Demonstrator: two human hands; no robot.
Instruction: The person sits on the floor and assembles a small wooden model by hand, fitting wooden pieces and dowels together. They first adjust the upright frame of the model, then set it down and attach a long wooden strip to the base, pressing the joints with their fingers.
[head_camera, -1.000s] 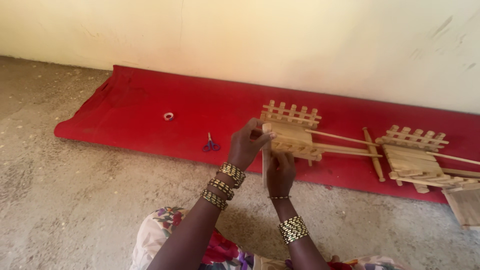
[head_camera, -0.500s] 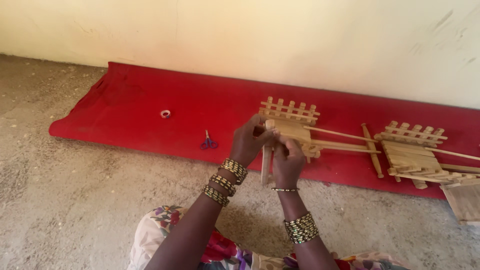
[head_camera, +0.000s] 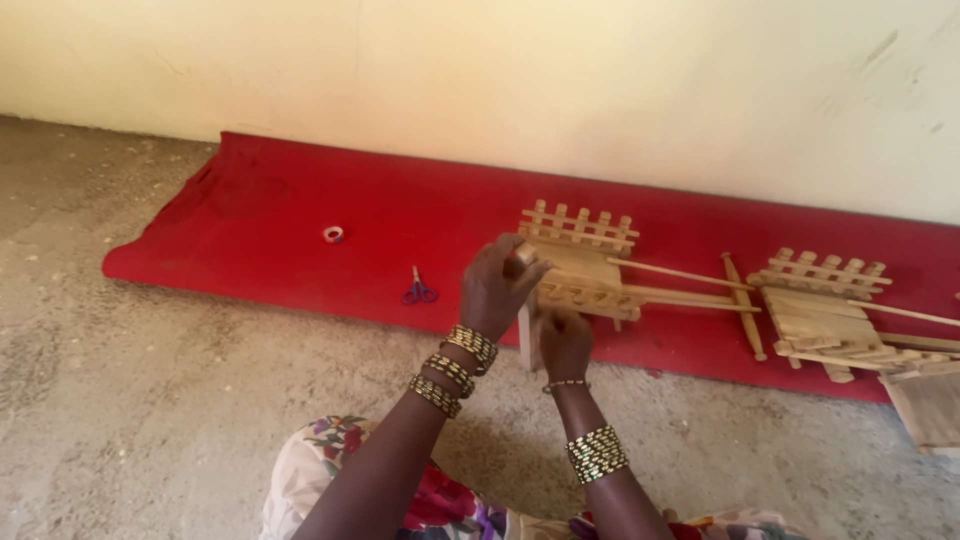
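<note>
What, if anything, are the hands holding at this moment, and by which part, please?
Both hold a short wooden stick, standing upright beside the wooden model cart: the left hand at its top end, the right hand beside its lower half.

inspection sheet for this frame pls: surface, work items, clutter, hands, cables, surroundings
Surface: red mat laid on a gritty concrete floor.
Work items: wooden slat cart model with picket railing and long shaft sticks; an upright wooden piece at its near corner.
Clutter: blue-handled scissors, small tape roll, second wooden cart model to the right.
Hands: left hand over the model's corner; right hand against the upright piece; grip hidden.
Cables: nothing seen.
Surroundings: pale plastered wall behind the mat.
</note>
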